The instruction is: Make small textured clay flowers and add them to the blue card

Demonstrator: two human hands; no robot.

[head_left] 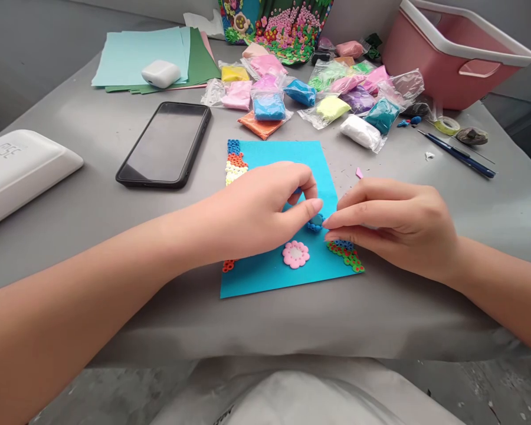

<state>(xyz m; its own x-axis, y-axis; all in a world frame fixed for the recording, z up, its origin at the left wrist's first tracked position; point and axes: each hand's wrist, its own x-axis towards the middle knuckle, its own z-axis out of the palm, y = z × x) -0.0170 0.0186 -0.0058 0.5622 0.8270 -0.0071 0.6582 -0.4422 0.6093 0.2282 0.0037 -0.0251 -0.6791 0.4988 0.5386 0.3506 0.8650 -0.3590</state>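
A bright blue sheet of card point(265, 277) lies under both hands. Above its middle, my left hand point(269, 206) has its fingers curled in, the thumb tip close to a blue clay flower point(316, 222). A bit of blue shows behind those curled fingers, but what they hold is hidden. From the right, my right hand point(393, 221) brings its thumb and fingertips together at the flower's edge; anything between them is too small to name. Below sits a pink clay flower point(296, 254) with a pale centre. Small ringed clay beads point(346, 255) decorate the card's corners.
Packets of coloured clay point(269, 106) crowd the back of the table, beside a pink basket point(429, 65). At left are a phone point(164, 144), a white earphone case point(161, 74), coloured paper point(137, 50) and a white device point(24, 168). A pen point(458, 154) lies at right.
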